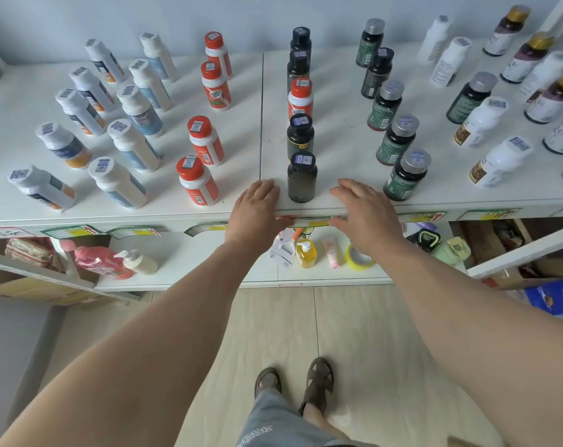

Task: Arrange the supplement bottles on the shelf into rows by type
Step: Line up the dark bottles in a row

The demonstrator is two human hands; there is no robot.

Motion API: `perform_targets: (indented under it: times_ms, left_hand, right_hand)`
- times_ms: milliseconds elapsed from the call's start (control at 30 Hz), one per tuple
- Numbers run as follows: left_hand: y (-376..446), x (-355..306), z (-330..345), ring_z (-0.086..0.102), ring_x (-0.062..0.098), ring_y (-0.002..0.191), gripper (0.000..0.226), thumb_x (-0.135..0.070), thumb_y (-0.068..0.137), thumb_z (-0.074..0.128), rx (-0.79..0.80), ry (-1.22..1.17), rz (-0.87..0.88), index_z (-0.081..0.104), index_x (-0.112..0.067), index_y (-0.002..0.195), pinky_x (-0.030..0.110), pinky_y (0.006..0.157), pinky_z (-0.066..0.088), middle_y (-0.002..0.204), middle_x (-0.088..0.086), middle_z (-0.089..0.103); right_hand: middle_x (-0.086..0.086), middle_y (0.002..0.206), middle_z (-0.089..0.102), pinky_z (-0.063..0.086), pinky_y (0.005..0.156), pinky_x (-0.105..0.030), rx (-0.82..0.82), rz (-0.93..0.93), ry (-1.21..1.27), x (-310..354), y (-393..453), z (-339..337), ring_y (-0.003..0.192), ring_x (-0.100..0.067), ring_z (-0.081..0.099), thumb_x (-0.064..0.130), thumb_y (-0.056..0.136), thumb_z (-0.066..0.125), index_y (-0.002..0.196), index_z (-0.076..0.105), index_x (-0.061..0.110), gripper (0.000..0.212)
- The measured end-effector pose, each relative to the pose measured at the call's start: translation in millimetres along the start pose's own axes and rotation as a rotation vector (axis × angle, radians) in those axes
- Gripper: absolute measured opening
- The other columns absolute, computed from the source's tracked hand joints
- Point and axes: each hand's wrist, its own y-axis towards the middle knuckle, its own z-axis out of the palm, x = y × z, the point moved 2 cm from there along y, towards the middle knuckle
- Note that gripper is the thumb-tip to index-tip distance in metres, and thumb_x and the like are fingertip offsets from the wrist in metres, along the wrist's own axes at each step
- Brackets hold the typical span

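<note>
Where both palms rest: dark bottle (pixel 301 179) between left hand (pixel 257 208) and right hand (pixel 362 211).

Top shelf (pixel 338 124): fills the upper half of the frame, bottles upright in rows running front to back.
Centre row (pixel 301 117): its front bottle (pixel 302 179) at the shelf edge.
Hands: left hand (pixel 257 211) just left of that bottle, right hand (pixel 364 214) just right, both at the front edge.
Lower shelf (pixel 209 253): beneath, mid-frame, holding small items.
</note>
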Motion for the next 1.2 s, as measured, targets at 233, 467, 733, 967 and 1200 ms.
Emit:
perform_targets:
  times_ms: [233,467,733,967,1200]
  left_hand:
    - [0,-2,-1,0.023,0.020,0.145,0.074,-0.046,0.087,0.064,-0.003,0.001,-0.008,0.038,-0.009,0.146,0.029,0.118,0.013,0.156,0.003,0.033]
    - [-1,-4,-5,0.018,0.018,0.146,0.081,-0.052,0.086,0.063,0.067,0.003,-0.038,0.032,-0.012,0.150,0.031,0.119,0.014,0.158,0.000,0.027]
    - [9,-13,-27,0.046,0.021,0.128,0.073,-0.047,0.087,0.064,0.174,-0.247,-0.161,0.034,-0.023,0.149,0.038,0.105,0.042,0.147,-0.001,0.045]
    - [27,-8,-41,0.060,0.024,0.104,0.059,-0.045,0.087,0.065,0.272,-0.391,-0.151,0.044,-0.035,0.141,0.031,0.083,0.046,0.128,-0.001,0.062]
    - [44,0,-66,0.058,0.011,0.097,0.044,-0.035,0.085,0.072,0.532,-0.530,-0.070,0.060,-0.031,0.128,0.024,0.088,0.039,0.122,-0.007,0.066]
  right_hand:
    - [0.004,0.152,0.035,0.030,0.105,-0.037,0.011,0.003,-0.009,0,0,-1,0.137,-0.019,0.034,0.034,0.089,0.064,0.139,0.046,0.023,0.055]
    - [0.003,0.155,0.030,0.027,0.110,-0.037,0.102,0.039,0.068,3,0,-8,0.141,-0.017,0.029,0.041,0.089,0.061,0.142,0.042,0.023,0.059]
    - [0.001,0.149,0.040,0.031,0.103,-0.026,0.038,0.054,0.516,41,33,-64,0.133,-0.015,0.040,0.043,0.088,0.061,0.145,0.037,0.021,0.066]
    - [-0.003,0.117,0.063,0.042,0.081,-0.026,0.226,0.098,0.536,61,55,-76,0.096,-0.018,0.056,0.034,0.087,0.068,0.130,0.053,0.024,0.046]
    - [0.003,0.088,0.065,0.038,0.058,-0.018,0.138,0.182,0.499,74,66,-103,0.074,-0.009,0.056,0.046,0.078,0.072,0.099,0.066,0.022,0.033]
